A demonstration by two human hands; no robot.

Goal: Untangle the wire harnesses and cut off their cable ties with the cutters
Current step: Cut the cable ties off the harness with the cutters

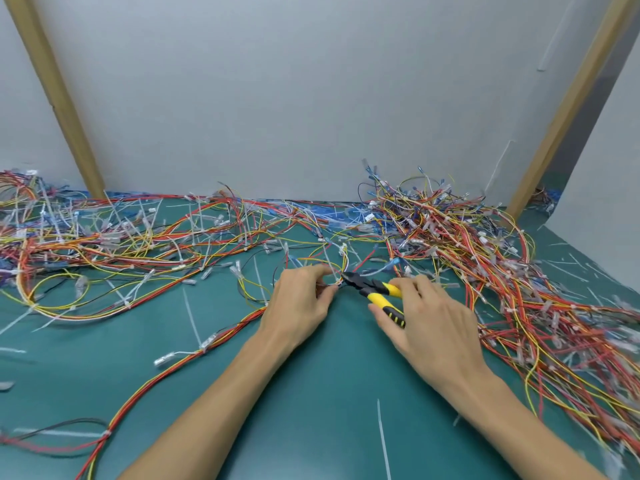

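My right hand (429, 317) grips the yellow-and-black handles of the cutters (375, 289). Their black jaws point left and meet a thin bundle of yellow, red and white wires (341, 261) at its white cable tie. My left hand (299, 299) pinches that same bundle just left of the jaws, thumb and fingers curled round it. Both hands hover low over the green mat (311, 393) at its centre. Whether the jaws are closed on the tie is too small to tell.
A dense heap of red, yellow and orange wire harnesses (485, 258) fills the right side. Spread-out harnesses (104, 244) cover the left and back. Cut white cable ties (382, 441) lie scattered on the mat. A grey wall with tan wooden strips (55, 95) stands behind.
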